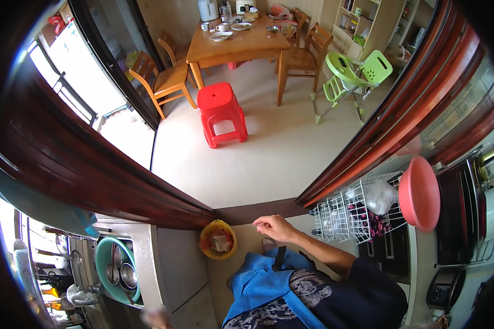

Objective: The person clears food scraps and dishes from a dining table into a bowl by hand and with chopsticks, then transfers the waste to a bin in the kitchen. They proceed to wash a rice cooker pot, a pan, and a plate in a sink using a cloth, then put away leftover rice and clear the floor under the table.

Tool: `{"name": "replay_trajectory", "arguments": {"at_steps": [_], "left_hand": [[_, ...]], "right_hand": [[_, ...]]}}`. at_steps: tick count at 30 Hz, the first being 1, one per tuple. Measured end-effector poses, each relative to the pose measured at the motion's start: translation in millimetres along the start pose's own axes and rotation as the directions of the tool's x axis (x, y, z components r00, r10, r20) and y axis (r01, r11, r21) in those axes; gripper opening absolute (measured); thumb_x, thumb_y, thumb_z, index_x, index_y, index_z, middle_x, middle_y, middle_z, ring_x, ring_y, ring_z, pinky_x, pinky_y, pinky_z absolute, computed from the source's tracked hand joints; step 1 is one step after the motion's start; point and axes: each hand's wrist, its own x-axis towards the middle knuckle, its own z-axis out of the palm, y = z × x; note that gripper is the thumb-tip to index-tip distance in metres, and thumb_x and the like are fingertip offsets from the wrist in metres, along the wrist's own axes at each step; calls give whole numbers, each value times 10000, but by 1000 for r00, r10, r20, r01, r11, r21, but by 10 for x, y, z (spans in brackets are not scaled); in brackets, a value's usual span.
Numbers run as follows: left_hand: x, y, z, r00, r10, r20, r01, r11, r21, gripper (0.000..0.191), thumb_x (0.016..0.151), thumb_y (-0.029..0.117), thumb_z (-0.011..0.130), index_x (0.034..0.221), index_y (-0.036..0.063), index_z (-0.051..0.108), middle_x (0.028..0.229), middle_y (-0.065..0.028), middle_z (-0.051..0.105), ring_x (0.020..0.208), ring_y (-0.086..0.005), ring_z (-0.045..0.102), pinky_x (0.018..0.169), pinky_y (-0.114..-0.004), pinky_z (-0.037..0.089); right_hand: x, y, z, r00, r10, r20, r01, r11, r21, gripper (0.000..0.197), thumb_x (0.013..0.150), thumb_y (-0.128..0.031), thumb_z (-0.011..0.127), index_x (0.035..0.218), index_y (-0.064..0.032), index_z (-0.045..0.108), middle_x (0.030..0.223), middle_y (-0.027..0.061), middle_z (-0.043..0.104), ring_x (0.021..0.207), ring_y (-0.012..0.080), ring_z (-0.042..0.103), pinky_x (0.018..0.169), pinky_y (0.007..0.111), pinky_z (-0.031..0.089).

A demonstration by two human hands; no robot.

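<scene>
My right hand (275, 227) hangs in front of my blue apron (259, 275). Its fingers are loosely bent and I see nothing in them. Below and to its left on the floor stands a trash bin (219, 224) with a yellow liner and waste inside. At the lower left edge, my left hand (158, 318) is only partly visible and blurred, by the counter's front edge (154, 263); whether it holds anything is unclear. The nearest thing to it is a teal plastic basin (103, 246) in the sink, with several metal bowls (128, 275) in it.
A red plastic stool (216, 100) stands on the floor beyond the doorway. Behind it are a wooden dining table (234, 45) with dishes, wooden chairs (171, 82) and a green high chair (341, 66). At right, a white wire rack (333, 218) stands beside a pink basin (420, 193).
</scene>
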Motion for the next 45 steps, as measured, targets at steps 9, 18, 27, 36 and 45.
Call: {"name": "replay_trajectory", "arguments": {"at_steps": [9, 18, 27, 36, 45], "left_hand": [[-733, 1546, 675, 899, 225, -376, 107, 720, 685, 365, 789, 177, 569, 1140, 80, 575, 986, -145, 544, 988, -316, 516, 827, -415, 429], [-1356, 3911, 3035, 772, 445, 455, -422, 893, -158, 289, 796, 66, 564, 1081, 24, 538, 1011, -171, 500, 980, -340, 506, 856, -397, 433], [-479, 4727, 4816, 692, 354, 630, -228, 934, -274, 238, 788, 119, 619, 1003, 28, 576, 730, -106, 596, 685, -247, 601, 643, -362, 489], [454, 6293, 6287, 514, 286, 809, -77, 954, -289, 248, 796, 149, 607, 1011, 27, 593, 731, -127, 626, 632, -225, 626, 600, -344, 509], [428, 7705, 7581, 477, 221, 851, 76, 954, -291, 283, 819, 161, 595, 1057, 8, 590, 740, -100, 622, 625, -171, 617, 560, -290, 498]], "right_hand": [[-214, 498, -629, 976, 117, -184, -107, 992, 67, 207, 871, -60, 528, 1028, -1, 648, 789, 83, 688, 683, 112, 647, 637, 253, 524], [248, 329, -1428, 929, 149, -338, -130, 988, 78, 198, 897, -57, 531, 1047, 8, 641, 809, 60, 675, 627, 73, 582, 585, 219, 484], [2049, 133, -2401, 804, -53, -593, 30, 998, -47, 173, 899, -97, 563, 1008, -4, 661, 687, 11, 602, 598, 49, 509, 539, 209, 419], [3144, 708, -3527, 670, 107, -735, -175, 984, -16, 153, 851, -94, 595, 941, 1, 675, 695, 32, 627, 620, 75, 540, 576, 232, 442], [3824, 1633, -5183, 543, 95, -834, -331, 937, -109, 141, 844, -59, 605, 955, 0, 668, 735, 1, 605, 613, 65, 480, 577, 228, 418]]}}
